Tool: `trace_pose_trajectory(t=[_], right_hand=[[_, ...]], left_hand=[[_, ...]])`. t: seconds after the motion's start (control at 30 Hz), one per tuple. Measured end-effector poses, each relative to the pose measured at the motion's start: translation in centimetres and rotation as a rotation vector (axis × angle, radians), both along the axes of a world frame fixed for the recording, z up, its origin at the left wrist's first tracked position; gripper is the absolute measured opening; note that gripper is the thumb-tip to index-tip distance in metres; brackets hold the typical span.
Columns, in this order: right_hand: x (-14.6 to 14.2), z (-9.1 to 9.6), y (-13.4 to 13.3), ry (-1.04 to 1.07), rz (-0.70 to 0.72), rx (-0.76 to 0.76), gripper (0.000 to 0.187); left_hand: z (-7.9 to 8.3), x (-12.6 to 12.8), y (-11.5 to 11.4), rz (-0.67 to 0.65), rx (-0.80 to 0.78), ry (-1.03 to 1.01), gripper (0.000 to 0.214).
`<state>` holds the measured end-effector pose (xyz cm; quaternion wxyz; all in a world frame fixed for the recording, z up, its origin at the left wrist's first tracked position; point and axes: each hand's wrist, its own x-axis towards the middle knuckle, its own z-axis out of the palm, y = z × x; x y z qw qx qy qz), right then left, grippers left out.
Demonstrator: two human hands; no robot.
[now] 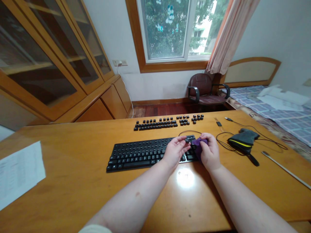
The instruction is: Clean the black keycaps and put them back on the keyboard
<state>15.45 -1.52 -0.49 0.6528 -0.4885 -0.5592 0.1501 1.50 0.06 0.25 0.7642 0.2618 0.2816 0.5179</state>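
Note:
Over the right part of a black keyboard (138, 154), my left hand (176, 150) pinches a small black keycap (187, 139) between thumb and fingertips. My right hand (210, 152), just beside it, is closed on a bunched purple cloth (198, 145) that comes close to the keycap. The keyboard's upper rows show bare key stems, while its lower rows still carry keycaps. Both hands hide much of the number pad. Behind the keyboard, loose black keycaps (156, 124) lie in rows.
To the right lie a grey handheld device (243, 139) with a yellow stripe, its USB cable (262, 127), a wire keycap puller (219, 124) and a long thin brush (286, 169). White paper (21, 171) rests at the table's left. Beyond the table stands a chair (204, 87).

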Motion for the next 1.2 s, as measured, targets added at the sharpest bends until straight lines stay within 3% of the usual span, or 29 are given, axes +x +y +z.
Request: trace_pose_trajectory(t=[0.23,0.5,0.63,0.77,0.93,1.07,1.2], right_hand=[[-1.1,0.6,-0.8,-0.113,0.093,-0.151,0.017],[-1.1,1.1,-0.9,-0.134,0.107,-0.092,0.019],[-1.4,0.4,-0.4,-0.054,0.111,-0.122,0.019],[-1.5,-0.1,0.1,0.073,0.171,-0.243,0.015],[-1.3,0.0,0.3,0.296,0.22,-0.378,0.025],[-1.0,-0.3,0.4,0.339,0.296,-0.466,0.025],[-0.8,-0.6,0.7,0.351,0.298,-0.461,0.023]], left_hand=[[0.0,0.1,-0.1,-0.003,0.027,-0.01,0.026],[-0.3,0.1,0.3,0.048,0.069,0.085,0.027],[-0.2,-0.1,0.3,0.06,0.231,0.28,0.026],[0.2,-0.7,0.1,0.191,0.493,0.589,0.024],[0.5,-1.3,-0.1,0.257,0.716,0.797,0.025],[0.5,-1.5,-0.1,0.253,0.719,0.822,0.025],[0.5,-1.3,0.0,0.235,0.613,0.772,0.025]])
